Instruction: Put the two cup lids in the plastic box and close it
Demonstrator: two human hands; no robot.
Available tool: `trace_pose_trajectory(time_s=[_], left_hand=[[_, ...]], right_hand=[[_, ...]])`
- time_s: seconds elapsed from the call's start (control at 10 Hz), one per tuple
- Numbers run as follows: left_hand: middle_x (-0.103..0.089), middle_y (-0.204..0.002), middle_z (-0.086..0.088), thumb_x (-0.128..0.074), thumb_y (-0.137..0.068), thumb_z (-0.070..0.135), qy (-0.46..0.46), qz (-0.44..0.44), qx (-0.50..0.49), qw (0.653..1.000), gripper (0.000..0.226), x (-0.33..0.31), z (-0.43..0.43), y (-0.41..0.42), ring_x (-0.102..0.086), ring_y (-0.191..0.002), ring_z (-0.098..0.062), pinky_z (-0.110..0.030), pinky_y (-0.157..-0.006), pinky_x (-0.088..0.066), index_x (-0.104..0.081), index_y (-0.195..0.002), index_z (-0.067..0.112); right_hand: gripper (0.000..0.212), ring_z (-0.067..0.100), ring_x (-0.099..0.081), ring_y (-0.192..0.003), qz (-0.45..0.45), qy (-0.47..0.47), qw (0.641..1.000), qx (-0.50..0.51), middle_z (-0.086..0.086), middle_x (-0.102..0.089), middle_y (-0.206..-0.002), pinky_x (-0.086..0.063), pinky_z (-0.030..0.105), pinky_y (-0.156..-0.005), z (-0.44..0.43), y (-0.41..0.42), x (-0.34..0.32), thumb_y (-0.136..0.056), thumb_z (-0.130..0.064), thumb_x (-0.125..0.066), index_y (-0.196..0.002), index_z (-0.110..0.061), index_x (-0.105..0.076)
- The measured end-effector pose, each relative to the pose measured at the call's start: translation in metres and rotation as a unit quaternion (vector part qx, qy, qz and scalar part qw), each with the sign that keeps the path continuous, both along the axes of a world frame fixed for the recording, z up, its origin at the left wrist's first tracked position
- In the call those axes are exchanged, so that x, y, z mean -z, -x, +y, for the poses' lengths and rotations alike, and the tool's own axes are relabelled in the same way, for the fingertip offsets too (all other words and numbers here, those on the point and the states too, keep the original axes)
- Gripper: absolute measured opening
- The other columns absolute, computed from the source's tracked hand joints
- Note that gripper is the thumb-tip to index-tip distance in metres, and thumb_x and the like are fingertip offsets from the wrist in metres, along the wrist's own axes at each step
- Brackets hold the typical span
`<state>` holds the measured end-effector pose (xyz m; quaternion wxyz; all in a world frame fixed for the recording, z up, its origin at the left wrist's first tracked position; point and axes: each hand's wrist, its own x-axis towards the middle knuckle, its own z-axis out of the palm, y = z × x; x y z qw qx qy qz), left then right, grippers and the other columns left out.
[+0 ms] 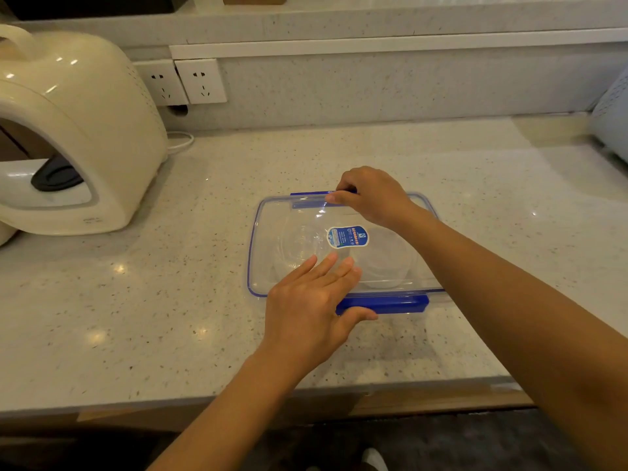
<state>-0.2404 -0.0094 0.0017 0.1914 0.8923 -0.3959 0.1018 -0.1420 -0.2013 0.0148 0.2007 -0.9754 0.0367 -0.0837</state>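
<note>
1. The fingers of my left hand lay spread and flat on the clear cover of the plastic box, my thumb under the near blue clasp.
2. The fingers of my right hand were curled together, pinching the far blue clasp at the box's back edge.
3. Two clear cup lids sat side by side inside the box, seen through the cover beneath a blue sticker.
4. The box rested on the speckled desk, well apart from a cream appliance at the left.
</note>
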Motion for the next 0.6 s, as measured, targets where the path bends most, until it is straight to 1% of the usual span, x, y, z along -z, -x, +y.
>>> trace_pose_trajectory(time_s=[0.1,0.2,0.3,0.4,0.5,0.6], left_hand=[[-0.071,-0.109,-0.005,-0.054,-0.074,0.056,-0.005,0.001,-0.001,1.000,0.055,-0.002,0.001,0.001,-0.067,-0.101,-0.021,-0.038,-0.088,-0.043,-0.068,-0.108,0.015],[-0.070,-0.112,-0.004,-0.055,-0.072,0.055,-0.013,0.005,-0.002,1.000,0.056,-0.005,0.001,0.004,-0.066,-0.104,-0.021,-0.035,-0.091,-0.037,-0.067,-0.110,0.016],[-0.056,-0.133,0.000,-0.054,-0.079,0.054,-0.022,0.043,0.000,0.999,0.058,-0.009,0.002,0.008,-0.050,-0.125,-0.018,-0.031,-0.102,-0.022,-0.053,-0.128,0.023],[-0.043,-0.145,0.001,-0.049,-0.085,0.051,-0.037,0.025,0.020,0.999,0.057,-0.009,0.012,0.018,-0.037,-0.135,-0.016,-0.033,-0.108,-0.013,-0.039,-0.137,0.028],[-0.060,-0.128,0.001,-0.054,-0.084,0.040,0.067,0.043,0.052,0.995,0.044,-0.009,0.037,0.046,-0.050,-0.121,-0.010,-0.036,-0.103,-0.035,-0.054,-0.125,0.021],[-0.064,-0.118,0.012,-0.050,-0.083,0.040,0.121,0.148,0.045,0.981,0.039,0.011,0.074,0.069,-0.055,-0.111,0.001,-0.018,-0.096,-0.043,-0.059,-0.118,0.025]], right_hand=[[0.042,0.018,-0.053,-0.074,0.000,0.015,1.000,0.005,0.009,-0.068,-0.091,-0.040,0.031,-0.061,0.000,0.001,0.000,-0.083,-0.047,-0.053,-0.093,-0.009,-0.066],[0.043,0.019,-0.054,-0.075,0.004,0.025,1.000,0.007,0.010,-0.068,-0.092,-0.041,0.031,-0.062,0.001,0.003,-0.003,-0.084,-0.047,-0.051,-0.095,-0.008,-0.067],[0.043,0.025,-0.059,-0.086,0.042,0.042,0.998,0.013,0.012,-0.069,-0.101,-0.046,0.038,-0.076,0.008,0.013,-0.011,-0.089,-0.044,-0.046,-0.105,-0.008,-0.064],[0.041,0.026,-0.054,-0.110,0.072,0.038,0.997,0.007,0.008,-0.061,-0.122,-0.035,0.039,-0.096,0.015,0.039,-0.020,-0.090,-0.043,-0.044,-0.118,-0.015,-0.057],[0.048,0.017,-0.041,-0.129,0.032,-0.101,0.994,0.012,-0.002,-0.045,-0.142,-0.029,0.034,-0.108,0.028,0.096,-0.031,-0.088,-0.041,-0.051,-0.132,-0.023,-0.044],[0.041,0.001,-0.046,-0.115,-0.026,-0.205,0.978,0.001,-0.015,-0.053,-0.127,-0.039,0.021,-0.097,0.045,0.164,-0.025,-0.086,-0.044,-0.050,-0.124,-0.030,-0.050]])
